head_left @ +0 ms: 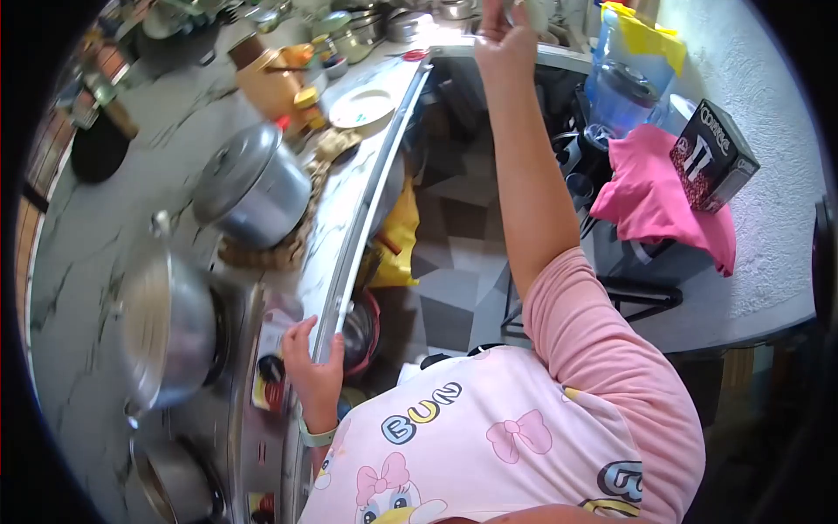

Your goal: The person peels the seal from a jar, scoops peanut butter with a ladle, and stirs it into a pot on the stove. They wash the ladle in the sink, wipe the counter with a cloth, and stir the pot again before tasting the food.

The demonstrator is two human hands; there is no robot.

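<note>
My left hand (312, 371), with a pale green band on its wrist, rests with fingers spread on the front edge of the stove (262, 437), next to a red and black knob (271, 393). It holds nothing. My right arm in a pink sleeve reaches far out over the floor. My right hand (502, 39) is at the far end of the counter, fingers pinched around a small pale object (534, 12) at the top edge of the view; what that object is I cannot tell.
A large steel pot (170, 327) sits on the stove, and a lidded pot (253, 183) stands on a woven mat. Farther along the marble counter (96, 236) are a plate (362, 106) and an orange jug (271, 83). To the right are a blender (621, 96), pink cloth (659, 196) and black box (714, 157).
</note>
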